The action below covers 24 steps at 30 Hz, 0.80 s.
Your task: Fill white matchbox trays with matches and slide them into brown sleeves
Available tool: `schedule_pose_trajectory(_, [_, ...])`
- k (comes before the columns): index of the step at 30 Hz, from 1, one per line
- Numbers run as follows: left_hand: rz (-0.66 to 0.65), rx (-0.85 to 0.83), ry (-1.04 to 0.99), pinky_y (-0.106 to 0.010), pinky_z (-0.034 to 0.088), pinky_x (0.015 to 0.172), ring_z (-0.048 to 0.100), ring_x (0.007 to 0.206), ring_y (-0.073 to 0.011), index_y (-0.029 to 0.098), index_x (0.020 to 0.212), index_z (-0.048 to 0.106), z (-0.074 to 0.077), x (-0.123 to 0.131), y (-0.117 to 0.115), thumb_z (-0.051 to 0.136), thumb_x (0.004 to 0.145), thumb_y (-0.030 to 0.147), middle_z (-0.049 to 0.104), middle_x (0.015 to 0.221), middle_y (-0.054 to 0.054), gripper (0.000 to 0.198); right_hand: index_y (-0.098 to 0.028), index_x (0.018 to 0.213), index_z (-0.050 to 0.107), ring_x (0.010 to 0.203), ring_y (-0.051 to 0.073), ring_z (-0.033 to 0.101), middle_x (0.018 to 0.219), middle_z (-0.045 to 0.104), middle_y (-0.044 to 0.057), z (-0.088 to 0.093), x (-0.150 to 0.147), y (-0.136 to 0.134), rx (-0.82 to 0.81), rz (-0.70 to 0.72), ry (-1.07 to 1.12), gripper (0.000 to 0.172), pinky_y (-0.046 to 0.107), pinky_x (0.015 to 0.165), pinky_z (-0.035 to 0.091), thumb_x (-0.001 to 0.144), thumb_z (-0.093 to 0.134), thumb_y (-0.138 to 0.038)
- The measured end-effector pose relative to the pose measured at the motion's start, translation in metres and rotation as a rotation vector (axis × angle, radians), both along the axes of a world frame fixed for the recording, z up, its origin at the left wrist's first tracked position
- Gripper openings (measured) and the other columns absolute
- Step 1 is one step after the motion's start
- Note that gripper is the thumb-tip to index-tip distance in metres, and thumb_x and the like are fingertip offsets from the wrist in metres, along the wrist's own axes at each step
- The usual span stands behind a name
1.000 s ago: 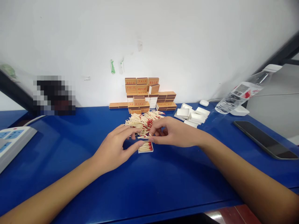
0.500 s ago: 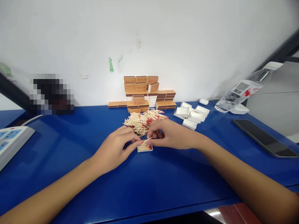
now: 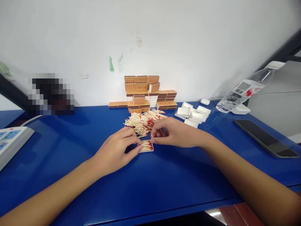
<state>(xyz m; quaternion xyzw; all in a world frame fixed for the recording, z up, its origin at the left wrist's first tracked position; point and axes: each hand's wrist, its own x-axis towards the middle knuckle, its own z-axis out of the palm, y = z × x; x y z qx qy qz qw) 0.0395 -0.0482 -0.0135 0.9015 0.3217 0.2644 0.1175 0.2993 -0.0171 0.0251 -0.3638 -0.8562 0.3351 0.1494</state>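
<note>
A small white matchbox tray [image 3: 146, 151] lies on the blue table, with red-tipped matches [image 3: 147, 145] lying lengthwise in it. My left hand [image 3: 119, 149] is closed at the tray's left end, thumb and forefinger pinching there. Over the tray's right end, my right hand [image 3: 172, 132] is closed in a pinch; the pale tip of a match [image 3: 152, 136] shows between its fingers, the rest being hidden. Just behind the tray spreads a loose heap of matches [image 3: 141, 123], partly covered by my right hand.
Stacked printed matchboxes [image 3: 142, 87] stand against the wall. White trays [image 3: 197, 117] lie piled to the right of the heap. Farther right are a tilted water bottle [image 3: 243, 89], a white earbud case [image 3: 205, 101] and a phone [image 3: 265, 138]. A power strip [image 3: 14, 142] sits at left.
The match that lay slanted between both hands above the tray no longer spans them. My right hand has shifted slightly right and up, uncovering more of the tray; the left hand has barely moved.
</note>
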Motion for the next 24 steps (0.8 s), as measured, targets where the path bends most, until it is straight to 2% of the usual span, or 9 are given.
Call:
schedule_pose_trajectory(6, [-0.007, 0.012, -0.003, -0.035, 0.049, 0.081, 0.059, 0.091, -0.0201, 0.019, 0.107, 0.073, -0.002, -0.001, -0.001, 0.063, 0.101, 0.027, 0.065, 0.094, -0.005, 0.014, -0.018, 0.086, 0.073, 0.065, 0.012, 0.052, 0.072, 0.061, -0.001, -0.001, -0.002, 0.0, 0.002, -0.02, 0.045, 0.022, 0.028, 0.062, 0.038, 0.094, 0.069, -0.038])
schedule_pose_trajectory(12, [-0.03, -0.029, -0.046, -0.032, 0.049, 0.08, 0.059, 0.089, -0.0175, 0.021, 0.1, 0.077, -0.004, 0.001, -0.001, 0.063, 0.1, 0.022, 0.064, 0.093, -0.004, 0.014, -0.019, 0.09, 0.073, 0.072, 0.013, 0.055, 0.08, 0.068, 0.0, -0.002, -0.003, -0.001, -0.071, -0.016, 0.206, 0.024, 0.029, 0.068, 0.042, 0.097, 0.066, -0.04])
schedule_pose_trajectory(18, [0.055, -0.108, -0.101, -0.032, 0.049, 0.079, 0.06, 0.087, -0.0163, 0.024, 0.095, 0.077, -0.005, 0.006, -0.002, 0.069, 0.097, 0.028, 0.066, 0.09, -0.001, 0.009, -0.02, 0.089, 0.075, 0.068, 0.012, 0.053, 0.079, 0.069, 0.0, -0.005, -0.01, -0.007, 0.026, -0.048, 0.116, 0.019, 0.028, 0.062, 0.037, 0.097, 0.069, -0.036])
schedule_pose_trajectory(21, [0.094, -0.11, -0.093, -0.032, 0.048, 0.077, 0.06, 0.084, -0.0166, 0.023, 0.09, 0.074, 0.0, 0.005, -0.002, 0.071, 0.096, 0.035, 0.065, 0.087, 0.0, 0.014, -0.019, 0.087, 0.072, 0.069, 0.013, 0.053, 0.078, 0.066, -0.001, -0.009, -0.017, -0.011, 0.118, -0.021, 0.045, 0.015, 0.028, 0.064, 0.036, 0.097, 0.069, -0.029])
schedule_pose_trajectory(24, [0.107, -0.075, -0.009, -0.032, 0.046, 0.073, 0.059, 0.081, -0.0173, 0.02, 0.086, 0.068, 0.008, 0.001, -0.003, 0.071, 0.092, 0.033, 0.064, 0.085, -0.001, 0.014, -0.018, 0.091, 0.072, 0.073, 0.013, 0.053, 0.082, 0.064, 0.0, -0.013, -0.021, -0.013, 0.188, 0.029, -0.011, 0.01, 0.029, 0.067, 0.037, 0.096, 0.071, -0.026])
